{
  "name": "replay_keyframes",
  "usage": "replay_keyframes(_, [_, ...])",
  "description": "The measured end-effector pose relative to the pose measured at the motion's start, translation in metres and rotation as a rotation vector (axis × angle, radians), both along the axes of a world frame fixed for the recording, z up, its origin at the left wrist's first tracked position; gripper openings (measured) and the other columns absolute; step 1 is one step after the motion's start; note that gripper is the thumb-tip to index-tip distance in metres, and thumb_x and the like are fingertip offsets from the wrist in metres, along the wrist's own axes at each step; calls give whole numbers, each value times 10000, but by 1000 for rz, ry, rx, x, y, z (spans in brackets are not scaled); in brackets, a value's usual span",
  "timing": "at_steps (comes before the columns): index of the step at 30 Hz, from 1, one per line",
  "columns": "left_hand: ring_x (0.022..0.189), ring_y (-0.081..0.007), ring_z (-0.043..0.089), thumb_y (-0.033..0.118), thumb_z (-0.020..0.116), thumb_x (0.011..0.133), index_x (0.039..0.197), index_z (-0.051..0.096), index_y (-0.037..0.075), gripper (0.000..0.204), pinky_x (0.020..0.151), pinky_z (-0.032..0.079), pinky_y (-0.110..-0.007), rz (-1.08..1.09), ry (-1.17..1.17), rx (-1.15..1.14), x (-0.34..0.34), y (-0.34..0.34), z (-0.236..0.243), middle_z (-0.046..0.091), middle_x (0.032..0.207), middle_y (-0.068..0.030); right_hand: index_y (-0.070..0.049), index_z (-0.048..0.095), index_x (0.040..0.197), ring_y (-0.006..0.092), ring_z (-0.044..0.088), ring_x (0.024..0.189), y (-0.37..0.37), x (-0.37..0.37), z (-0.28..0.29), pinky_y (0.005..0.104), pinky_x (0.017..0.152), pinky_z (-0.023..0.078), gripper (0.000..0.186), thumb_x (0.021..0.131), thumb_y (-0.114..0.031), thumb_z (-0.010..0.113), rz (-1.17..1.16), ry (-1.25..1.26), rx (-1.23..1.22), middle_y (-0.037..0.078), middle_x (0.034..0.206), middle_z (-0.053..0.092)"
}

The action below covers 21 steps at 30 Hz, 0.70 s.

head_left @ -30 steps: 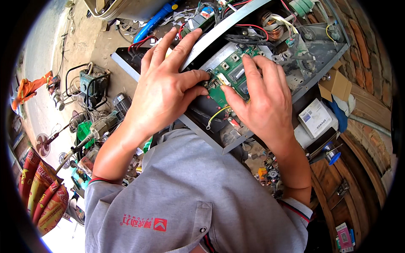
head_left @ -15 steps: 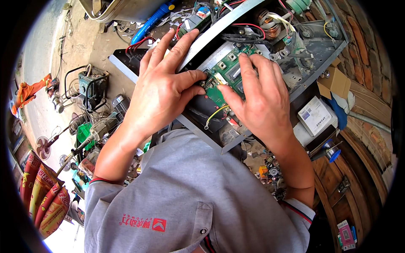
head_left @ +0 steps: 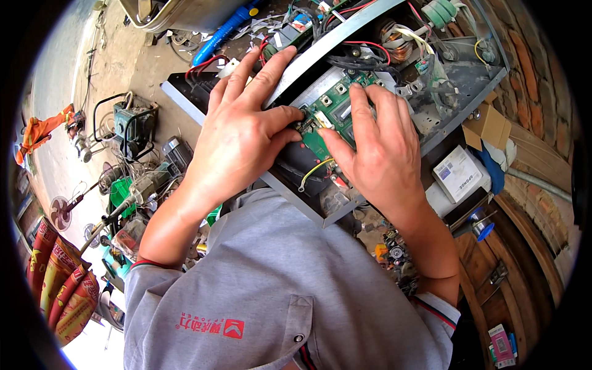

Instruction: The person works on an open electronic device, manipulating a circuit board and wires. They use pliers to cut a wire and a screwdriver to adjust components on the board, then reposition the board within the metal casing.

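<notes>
A green circuit board [head_left: 317, 143] lies tilted inside an open metal housing [head_left: 296, 198]. My left hand [head_left: 237, 132] has its thumb and index finger closed on the board's left edge, while its other fingers stretch over the metal bar [head_left: 327, 40] that crosses the housing. Over the right part of the board, my right hand [head_left: 385, 148] holds it with the thumb near the lower edge and the fingers on the far side; the palm hides that part. A yellow-green wire [head_left: 316, 171] with a ring terminal hangs by the board's near edge.
Inside the housing at the far right are a copper coil [head_left: 398, 43] and loose wires. A white box [head_left: 459, 174] and a cardboard box [head_left: 487, 126] stand to the right. A blue tube-shaped tool [head_left: 222, 40] lies behind. Machines and a motor [head_left: 177, 152] crowd the left floor.
Both hands keep their hold on the circuit board and have hardly moved. The whole view has shifted very slightly.
</notes>
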<state>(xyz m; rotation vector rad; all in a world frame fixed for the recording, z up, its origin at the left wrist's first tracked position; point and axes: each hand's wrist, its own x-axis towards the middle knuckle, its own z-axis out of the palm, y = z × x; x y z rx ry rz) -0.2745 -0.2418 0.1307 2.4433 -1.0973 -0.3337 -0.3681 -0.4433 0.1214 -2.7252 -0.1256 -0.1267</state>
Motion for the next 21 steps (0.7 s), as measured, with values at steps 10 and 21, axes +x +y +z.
replay_keyframes(10, [1475,-397,403,196,862,694,1026,788,136,345,1147,374,-524,13,1,-6,0,-1,0,452,1602,-108,100,575,1277,366,594,1014,-1,0,0,435,875,527,615,835,-262,801,-6,14,3,245,1199,581])
replay_keyframes(21, [1467,-407,409,181,863,714,1020,789,154,317,1154,376,-520,11,-18,9,0,-2,-1,451,1604,-90,70,592,1278,367,595,1034,-1,-1,1,437,887,524,596,829,-254,810,-45,25,37,222,1199,588])
